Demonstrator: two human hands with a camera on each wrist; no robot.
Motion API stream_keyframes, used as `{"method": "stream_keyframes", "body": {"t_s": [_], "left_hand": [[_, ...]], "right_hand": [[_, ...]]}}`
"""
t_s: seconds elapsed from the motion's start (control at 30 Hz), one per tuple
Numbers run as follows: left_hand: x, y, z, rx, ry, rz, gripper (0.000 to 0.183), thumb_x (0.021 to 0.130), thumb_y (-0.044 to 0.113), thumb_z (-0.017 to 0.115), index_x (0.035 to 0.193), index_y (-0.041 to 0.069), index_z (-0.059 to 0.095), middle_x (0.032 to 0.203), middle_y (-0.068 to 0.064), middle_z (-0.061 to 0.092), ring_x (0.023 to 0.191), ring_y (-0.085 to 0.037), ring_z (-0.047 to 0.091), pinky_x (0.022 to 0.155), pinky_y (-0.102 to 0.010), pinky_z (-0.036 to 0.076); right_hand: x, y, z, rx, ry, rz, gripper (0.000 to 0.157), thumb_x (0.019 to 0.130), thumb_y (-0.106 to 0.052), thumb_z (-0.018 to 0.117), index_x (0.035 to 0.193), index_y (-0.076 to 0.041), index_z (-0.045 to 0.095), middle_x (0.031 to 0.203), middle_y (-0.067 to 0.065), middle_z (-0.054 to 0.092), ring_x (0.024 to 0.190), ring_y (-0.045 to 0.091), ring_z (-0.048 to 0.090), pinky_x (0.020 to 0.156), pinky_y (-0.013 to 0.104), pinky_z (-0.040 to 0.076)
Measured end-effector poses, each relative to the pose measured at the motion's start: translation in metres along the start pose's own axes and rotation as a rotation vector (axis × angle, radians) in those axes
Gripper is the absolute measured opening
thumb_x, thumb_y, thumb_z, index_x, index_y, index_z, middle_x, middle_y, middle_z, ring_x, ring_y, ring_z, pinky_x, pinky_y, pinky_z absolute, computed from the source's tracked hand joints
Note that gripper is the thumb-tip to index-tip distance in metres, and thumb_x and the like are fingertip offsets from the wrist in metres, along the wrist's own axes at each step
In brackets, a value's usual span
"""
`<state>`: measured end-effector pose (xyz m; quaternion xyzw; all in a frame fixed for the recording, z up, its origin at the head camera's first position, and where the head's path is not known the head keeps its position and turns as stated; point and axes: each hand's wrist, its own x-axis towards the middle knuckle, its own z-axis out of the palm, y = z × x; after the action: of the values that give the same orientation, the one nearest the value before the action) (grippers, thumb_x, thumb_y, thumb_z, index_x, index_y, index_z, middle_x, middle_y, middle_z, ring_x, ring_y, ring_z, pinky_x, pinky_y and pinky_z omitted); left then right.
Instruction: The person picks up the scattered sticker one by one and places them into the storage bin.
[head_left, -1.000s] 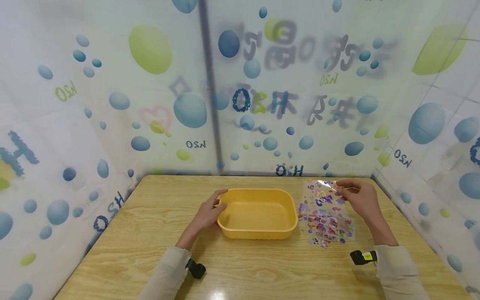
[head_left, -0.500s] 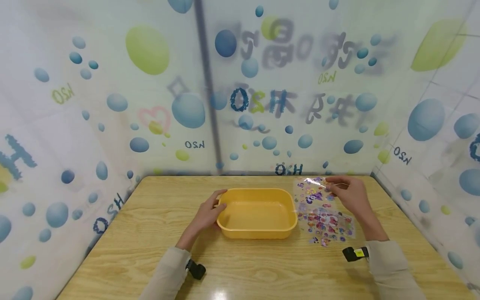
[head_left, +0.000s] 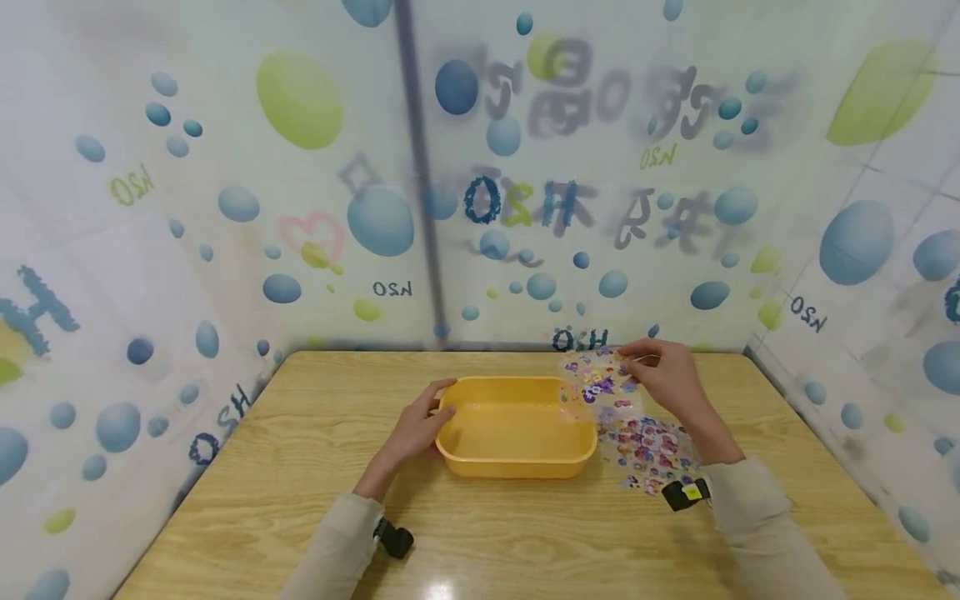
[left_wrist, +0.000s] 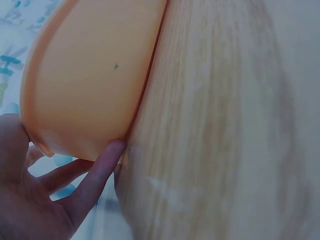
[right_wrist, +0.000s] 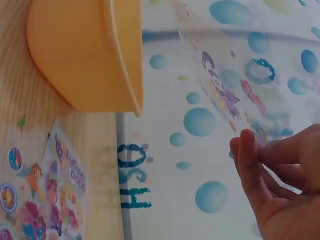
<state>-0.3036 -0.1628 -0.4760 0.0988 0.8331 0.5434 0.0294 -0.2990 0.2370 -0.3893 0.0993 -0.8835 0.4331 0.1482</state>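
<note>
A yellow plastic tub (head_left: 517, 468) stands on the wooden table. My left hand (head_left: 415, 425) holds its left end at the rim; in the left wrist view the fingers (left_wrist: 102, 165) lie against the tub's outer wall. A clear sticker sheet (head_left: 600, 385), printed with small purple and pink figures, is pinched at its edge by the thumb and fingertips of my right hand (head_left: 667, 379). The sheet hangs raised, its left part over the tub's far right corner. In the right wrist view the sheet (right_wrist: 225, 95) tilts above the tub's rim.
More clear sticker sheets (head_left: 651, 446) lie overlapping on the table right of the tub, partly behind the right wrist. A curtain (head_left: 525, 292) with blue and green bubbles stands along the table's back edge and sides.
My right hand has carried the sticker sheet leftward and slightly up, from over the other sheets to the tub's far right corner. The left hand and tub have stayed in place.
</note>
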Motion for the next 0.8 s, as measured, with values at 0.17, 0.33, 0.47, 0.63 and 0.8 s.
{"method": "stream_keyframes", "body": {"t_s": [0.17,0.33,0.47,0.63,0.8], "left_hand": [[0.000,0.000,0.000,-0.011,0.001,-0.003,0.053,0.106,0.017,0.058,0.157,0.021,0.044,0.136,-0.031,0.062,0.087,-0.038,0.075,0.048,-0.051,0.062],[0.000,-0.001,0.000,0.004,-0.006,-0.007,0.052,0.106,0.018,0.057,0.156,0.024,0.044,0.136,-0.029,0.062,0.087,-0.033,0.075,0.049,-0.046,0.063],[0.000,-0.002,0.000,0.015,-0.013,-0.008,0.051,0.107,0.019,0.056,0.156,0.027,0.044,0.137,-0.028,0.062,0.089,-0.031,0.074,0.050,-0.043,0.064],[0.000,-0.002,-0.001,0.000,-0.020,-0.014,0.051,0.107,0.020,0.056,0.156,0.029,0.044,0.139,-0.028,0.061,0.088,-0.030,0.075,0.050,-0.043,0.064],[0.000,-0.002,-0.002,-0.003,-0.026,-0.004,0.052,0.107,0.020,0.056,0.157,0.026,0.043,0.139,-0.029,0.060,0.088,-0.031,0.075,0.050,-0.043,0.064]], "right_hand": [[0.007,-0.012,0.013,-0.006,-0.044,-0.012,0.018,0.100,-0.003,0.065,0.114,0.005,0.073,0.108,0.025,0.074,0.078,0.023,0.073,0.065,0.017,0.060],[0.013,-0.022,0.028,-0.011,-0.117,0.006,0.019,0.099,-0.002,0.066,0.114,0.005,0.072,0.109,0.025,0.073,0.077,0.021,0.072,0.067,0.027,0.064],[0.018,-0.027,0.039,-0.015,-0.188,0.020,0.021,0.099,-0.003,0.064,0.116,0.005,0.072,0.109,0.023,0.073,0.075,0.019,0.071,0.069,0.034,0.065],[0.023,-0.034,0.049,-0.019,-0.258,0.017,0.021,0.099,-0.004,0.063,0.116,0.005,0.072,0.108,0.022,0.072,0.076,0.019,0.072,0.071,0.039,0.066],[0.028,-0.045,0.057,-0.037,-0.302,0.017,0.021,0.097,-0.004,0.065,0.115,0.006,0.072,0.103,0.020,0.073,0.074,0.017,0.072,0.068,0.033,0.065]]}}
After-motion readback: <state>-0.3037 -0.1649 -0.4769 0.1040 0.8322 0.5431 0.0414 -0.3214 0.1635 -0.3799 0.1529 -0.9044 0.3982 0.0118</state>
